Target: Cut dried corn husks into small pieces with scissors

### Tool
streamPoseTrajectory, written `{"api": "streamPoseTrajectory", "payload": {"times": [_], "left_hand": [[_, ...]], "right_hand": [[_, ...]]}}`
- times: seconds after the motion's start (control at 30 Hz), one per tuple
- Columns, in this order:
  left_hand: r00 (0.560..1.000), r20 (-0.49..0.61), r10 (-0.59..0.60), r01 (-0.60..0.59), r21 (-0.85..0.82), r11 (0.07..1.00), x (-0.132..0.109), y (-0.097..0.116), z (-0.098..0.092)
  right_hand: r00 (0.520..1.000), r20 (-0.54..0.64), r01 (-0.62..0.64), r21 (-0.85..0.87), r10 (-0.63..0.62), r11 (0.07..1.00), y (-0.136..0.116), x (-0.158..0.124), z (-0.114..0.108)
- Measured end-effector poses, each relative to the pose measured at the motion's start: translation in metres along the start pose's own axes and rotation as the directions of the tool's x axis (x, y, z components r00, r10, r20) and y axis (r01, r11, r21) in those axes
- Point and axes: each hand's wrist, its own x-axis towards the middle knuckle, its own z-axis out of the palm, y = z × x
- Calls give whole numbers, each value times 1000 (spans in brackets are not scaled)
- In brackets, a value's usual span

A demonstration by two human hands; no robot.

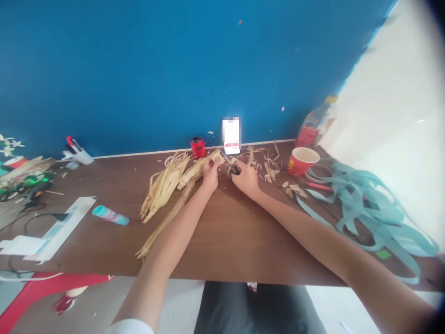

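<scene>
My left hand [211, 172] is closed on a dried corn husk [216, 155], near the middle of the table's far side. My right hand [246, 177] grips a pair of scissors [227, 157] by dark handles, the blades pointing away and up toward the husk. Whether the blades touch the husk I cannot tell. A bundle of pale dried husks [167, 185] lies left of my left hand, and one long strip reaches under that forearm. Small cut husk pieces [269, 169] are scattered right of my right hand.
A lit phone [232, 134] leans on the blue wall, beside a red ribbon roll [198, 147]. To the right stand a red paper cup [302, 161], a bottle [314, 123] and tangled teal ribbon [365, 199]. At left are a blue tube [110, 215] and a power strip [66, 227].
</scene>
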Motion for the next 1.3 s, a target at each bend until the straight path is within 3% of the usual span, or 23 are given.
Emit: {"api": "streamPoseTrajectory", "payload": {"times": [0.3,1.3], "left_hand": [[997,43,-60,64,-104,992,2,1,-1],[997,52,-62,64,-35,997,1,1,-2]], "right_hand": [[998,68,-7,62,2,998,1,3,-1],[995,84,50,18,-51,999,9,7,4]]}}
